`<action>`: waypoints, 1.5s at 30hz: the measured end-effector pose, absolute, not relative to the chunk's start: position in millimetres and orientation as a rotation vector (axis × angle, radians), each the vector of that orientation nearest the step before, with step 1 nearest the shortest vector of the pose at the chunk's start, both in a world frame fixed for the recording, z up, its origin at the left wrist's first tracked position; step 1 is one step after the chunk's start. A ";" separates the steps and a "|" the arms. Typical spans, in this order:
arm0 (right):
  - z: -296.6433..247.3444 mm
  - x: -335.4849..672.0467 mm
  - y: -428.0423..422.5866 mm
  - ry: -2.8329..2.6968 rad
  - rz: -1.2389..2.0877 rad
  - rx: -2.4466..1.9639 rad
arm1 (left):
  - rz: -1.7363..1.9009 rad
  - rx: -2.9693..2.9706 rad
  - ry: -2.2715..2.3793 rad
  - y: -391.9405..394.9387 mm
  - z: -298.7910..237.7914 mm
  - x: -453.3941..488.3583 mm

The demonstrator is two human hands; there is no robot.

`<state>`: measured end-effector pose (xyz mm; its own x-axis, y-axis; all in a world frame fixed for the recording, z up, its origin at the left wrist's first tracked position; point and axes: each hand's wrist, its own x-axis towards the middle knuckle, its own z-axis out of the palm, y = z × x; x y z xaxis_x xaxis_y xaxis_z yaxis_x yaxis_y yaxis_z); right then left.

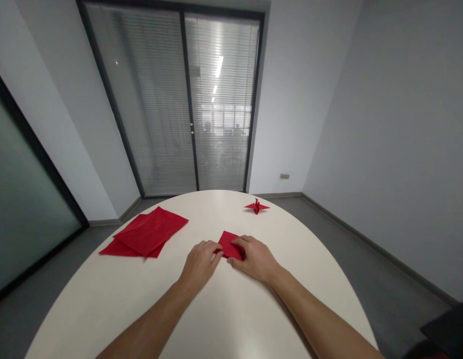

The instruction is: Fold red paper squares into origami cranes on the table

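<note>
A small folded piece of red paper (228,242) lies on the table between my two hands. My left hand (202,259) has its thumb and fingers closed on the paper's left corner. On the right side, my right hand (257,257) curls over the paper, with fingers on top and the thumb at the near edge. Part of the paper is hidden under the right fingers. Farther back on the right stands a folded red paper crane (257,206) with its wings spread, apart from both hands.
Several flat red paper sheets (152,232) overlap at the table's left side. The pale table (216,319) has a rounded edge. Beyond it are a glass door (224,149) with blinds and plain walls. A dark object (448,331) shows at the lower right, off the table.
</note>
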<state>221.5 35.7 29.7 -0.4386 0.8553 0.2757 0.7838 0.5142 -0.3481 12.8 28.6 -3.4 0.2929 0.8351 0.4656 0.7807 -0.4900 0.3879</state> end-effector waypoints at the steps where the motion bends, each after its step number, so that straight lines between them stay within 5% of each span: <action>1: 30.3 222.1 35.8 -2.340 0.239 -1.342 | 0.995 2.444 1.534 28.3 -2.9 12.9; 18: 29.3 221.8 36.0 -2.327 0.406 -1.103 | 1.270 2.521 1.434 26.9 6.8 13.9; 45: 15.9 231.4 59.2 -1.501 1.471 -0.833 | 1.522 1.827 1.349 36.4 1.2 11.8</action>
